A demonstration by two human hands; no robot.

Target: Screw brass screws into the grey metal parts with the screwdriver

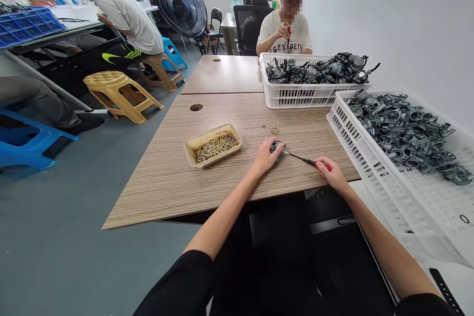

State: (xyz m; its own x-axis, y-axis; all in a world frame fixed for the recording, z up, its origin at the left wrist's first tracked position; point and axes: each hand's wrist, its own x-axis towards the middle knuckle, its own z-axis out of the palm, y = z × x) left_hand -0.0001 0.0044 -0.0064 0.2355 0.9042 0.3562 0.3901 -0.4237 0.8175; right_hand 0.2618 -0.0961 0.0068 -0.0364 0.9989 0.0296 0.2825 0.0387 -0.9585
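Both forearms reached over the bench (166, 177). Left hand (265, 156) clenched a small grey metal part (276, 147) against the wood, steadying it; right hand (331, 170) gripped a red-handled screwdriver (301, 159), tip angled into the part. Left of that grip sat a tray of screws (213, 145); loose screws (274, 129) lay just beyond.

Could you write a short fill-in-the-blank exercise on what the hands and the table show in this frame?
1. The right hand holds a screwdriver with a ____ handle.
2. The left hand presses a small dark part onto the ____ table.
3. The tan tray left of the hands is full of ____.
4. The two white crates hold ____ metal parts.

Missing words: red; wooden; screws; grey
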